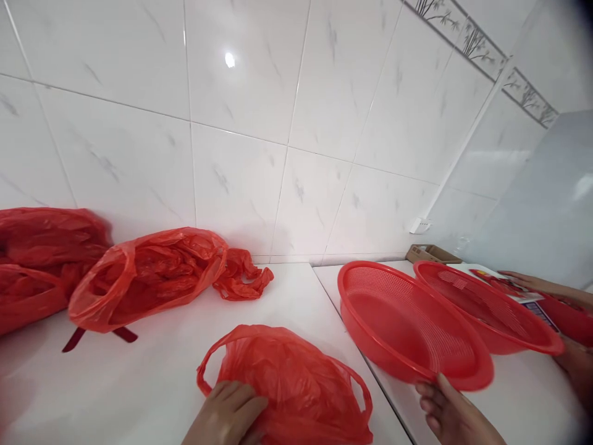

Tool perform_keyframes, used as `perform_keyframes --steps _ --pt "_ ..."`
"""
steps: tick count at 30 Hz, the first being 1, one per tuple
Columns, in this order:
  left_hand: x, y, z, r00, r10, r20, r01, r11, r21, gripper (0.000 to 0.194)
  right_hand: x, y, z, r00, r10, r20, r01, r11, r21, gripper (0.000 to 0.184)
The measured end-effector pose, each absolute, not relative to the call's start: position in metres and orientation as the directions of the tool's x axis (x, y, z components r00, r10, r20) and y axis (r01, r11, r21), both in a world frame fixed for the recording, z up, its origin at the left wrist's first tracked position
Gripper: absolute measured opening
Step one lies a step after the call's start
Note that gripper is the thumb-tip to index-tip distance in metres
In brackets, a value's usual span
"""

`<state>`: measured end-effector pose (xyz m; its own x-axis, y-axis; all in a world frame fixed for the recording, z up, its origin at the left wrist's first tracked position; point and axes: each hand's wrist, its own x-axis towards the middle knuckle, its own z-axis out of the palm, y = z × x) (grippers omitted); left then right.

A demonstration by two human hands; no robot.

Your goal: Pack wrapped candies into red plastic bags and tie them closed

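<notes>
Red baskets (pixel 393 318), 2, 1 pinched by right hand (pixel 451 408), left hand (pixel 227 411) curled, gripping 1 bag (pixel 291 377)

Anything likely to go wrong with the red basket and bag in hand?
1. The right hand holds the near basket at one spot on its rim, so it might tip or twist.
2. The second basket is close beside it; a swing could knock that one towards another person's hand.
3. The left hand is on a thin plastic bag, which may tear if tugged.
</notes>
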<state>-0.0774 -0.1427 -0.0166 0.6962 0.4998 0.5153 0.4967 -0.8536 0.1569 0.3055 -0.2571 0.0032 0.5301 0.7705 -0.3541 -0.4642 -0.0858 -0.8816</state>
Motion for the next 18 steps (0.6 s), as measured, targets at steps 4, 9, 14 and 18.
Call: perform_keyframes --steps 4,9,14,18 --pt "-0.078 -0.14 -0.019 0.69 0.521 0.502 0.507 -0.843 0.178 0.015 0.295 -0.203 0.02 0.541 0.798 -0.266 -0.407 -0.028 -0.913 0.029" --pt "-0.08 -0.135 -0.016 0.645 0.599 0.474 0.532 -0.798 0.284 0.018 0.306 -0.152 0.028 0.605 0.775 -0.182 -0.266 -0.018 -0.964 0.03" --pt "-0.081 -0.131 -0.026 0.599 0.635 0.488 0.556 -0.768 0.317 0.018 0.324 -0.139 0.029 0.672 0.729 -0.133 -0.191 -0.003 -0.982 0.034" --pt "-0.08 -0.127 -0.033 0.604 0.649 0.462 0.552 -0.759 0.345 0.018 0.361 -0.15 0.025 0.821 0.571 -0.007 0.036 -0.064 -0.997 0.039"
